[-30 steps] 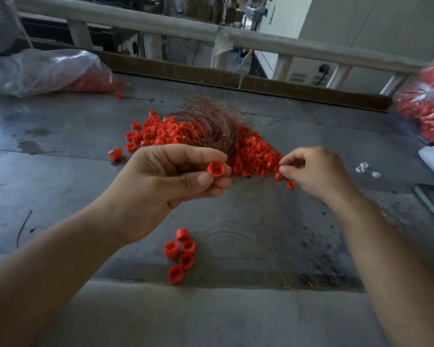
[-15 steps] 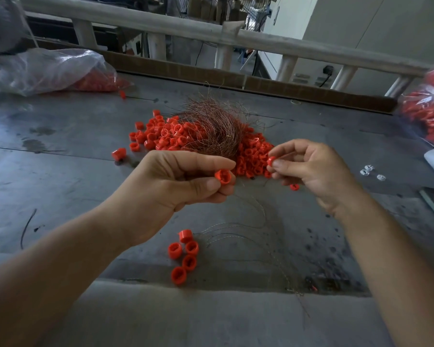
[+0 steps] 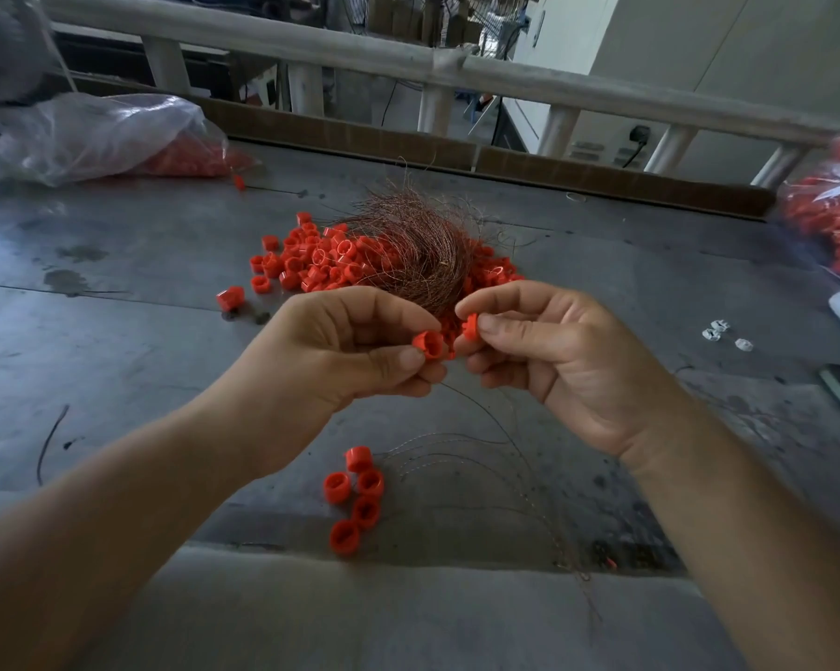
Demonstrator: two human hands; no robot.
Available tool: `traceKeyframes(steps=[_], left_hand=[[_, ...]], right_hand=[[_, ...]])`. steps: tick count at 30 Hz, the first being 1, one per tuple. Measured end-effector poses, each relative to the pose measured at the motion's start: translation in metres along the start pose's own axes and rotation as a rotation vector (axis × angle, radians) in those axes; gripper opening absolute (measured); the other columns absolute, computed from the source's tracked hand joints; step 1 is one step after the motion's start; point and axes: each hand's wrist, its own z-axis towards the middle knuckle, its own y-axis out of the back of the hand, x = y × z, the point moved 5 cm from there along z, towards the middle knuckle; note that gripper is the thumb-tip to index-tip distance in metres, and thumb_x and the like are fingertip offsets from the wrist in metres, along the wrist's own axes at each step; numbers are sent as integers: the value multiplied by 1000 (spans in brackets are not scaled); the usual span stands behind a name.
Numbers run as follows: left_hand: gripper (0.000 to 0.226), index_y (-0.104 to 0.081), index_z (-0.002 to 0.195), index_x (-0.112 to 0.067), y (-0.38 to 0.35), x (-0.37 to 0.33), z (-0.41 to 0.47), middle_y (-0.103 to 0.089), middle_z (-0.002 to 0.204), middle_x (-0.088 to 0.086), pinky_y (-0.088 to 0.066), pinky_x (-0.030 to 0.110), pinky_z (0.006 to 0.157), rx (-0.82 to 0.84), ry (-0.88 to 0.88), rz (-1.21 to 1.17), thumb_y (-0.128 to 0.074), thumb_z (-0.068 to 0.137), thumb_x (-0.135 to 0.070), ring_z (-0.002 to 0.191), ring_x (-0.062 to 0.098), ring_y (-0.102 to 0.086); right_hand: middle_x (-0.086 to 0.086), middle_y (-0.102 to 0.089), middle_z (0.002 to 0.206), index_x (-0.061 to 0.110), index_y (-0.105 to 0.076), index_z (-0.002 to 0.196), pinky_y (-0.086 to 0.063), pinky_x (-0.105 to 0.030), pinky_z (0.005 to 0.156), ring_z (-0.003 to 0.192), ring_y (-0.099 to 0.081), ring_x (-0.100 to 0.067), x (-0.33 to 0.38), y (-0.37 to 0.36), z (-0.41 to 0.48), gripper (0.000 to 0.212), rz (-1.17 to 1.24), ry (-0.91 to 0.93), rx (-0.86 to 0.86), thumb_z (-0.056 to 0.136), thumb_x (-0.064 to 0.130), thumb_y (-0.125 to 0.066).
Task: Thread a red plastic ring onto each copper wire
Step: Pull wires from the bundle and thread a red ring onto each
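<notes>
The stained grey counter [image 3: 118, 355] bears a pile of red plastic rings [image 3: 311, 263] under a tangle of copper wires [image 3: 418, 249]. Five rings [image 3: 355, 496] lie by loose wires [image 3: 457, 440] near the front. Small white bits [image 3: 720, 331] lie right, and a clear bag of rings [image 3: 103, 138] far left.

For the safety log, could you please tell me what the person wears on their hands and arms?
The left hand and right hand are bare: no gloves, jewellery or watch. The forearms are bare too, with no sleeve in view.

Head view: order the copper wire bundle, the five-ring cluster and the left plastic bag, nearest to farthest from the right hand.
1. Copper wire bundle, just beyond the right hand.
2. Five-ring cluster, below-left, nearer the person.
3. Plastic bag, far left.
</notes>
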Motion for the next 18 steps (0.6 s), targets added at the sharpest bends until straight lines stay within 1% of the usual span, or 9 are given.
traceKeyframes(steps=[3,5,7,9,11,13,15,18], left_hand=[[20,-71,77,-9,-1,-1,0,-71,75,10,-54,19,61,-6,-1,19,-64,58,-9,71,17,-69],[21,-73,76,-11,-1,-1,0,-72,76,9,-54,20,62,-12,-2,32,-65,56,-12,72,18,-69],[26,-74,78,-12,1,0,0,-72,76,9,-54,20,62,-30,-2,40,-67,53,-16,72,17,-70],[29,-74,79,-14,2,0,1,-72,77,9,-54,20,62,-49,-1,49,-68,51,-18,72,17,-70],[30,-75,78,-17,2,1,2,-73,76,8,-54,19,62,-63,5,47,-69,49,-20,71,16,-70],[29,-76,76,-20,2,2,2,-73,75,6,-54,18,61,-70,14,50,-69,48,-20,69,16,-70],[29,-76,75,-21,2,2,2,-73,73,6,-53,17,59,-75,20,50,-68,48,-19,66,15,-70],[28,-76,74,-23,2,1,1,-73,71,5,-53,16,58,-68,22,59,-68,47,-20,64,14,-69]], right_hand=[[0,-67,65,13,-66,80,-49,-17,53,58,-61,-8,2,-2,-3,22,-80,61,-4,59,20,-67],[1,-68,68,16,-65,82,-50,-17,57,62,-63,-8,4,-5,-3,22,-208,134,-38,61,22,-66],[8,-67,68,21,-63,83,-50,-15,62,65,-63,-5,6,-8,-4,20,-357,235,-93,63,24,-66],[13,-66,69,24,-64,81,-48,-12,64,67,-63,-1,9,-13,-5,16,-484,345,-119,66,21,-68],[12,-67,74,25,-65,81,-48,-12,65,70,-64,-2,9,-15,-7,19,-571,421,-138,68,13,-73],[7,-68,78,25,-65,83,-51,-16,67,72,-66,-6,8,-18,-9,24,-573,431,-155,69,8,-74],[7,-68,78,25,-65,82,-53,-19,67,72,-67,-7,8,-20,-10,26,-559,437,-155,68,6,-75],[10,-67,81,26,-65,82,-53,-17,67,73,-66,-5,12,-24,-14,27,-610,480,-154,67,6,-75]])
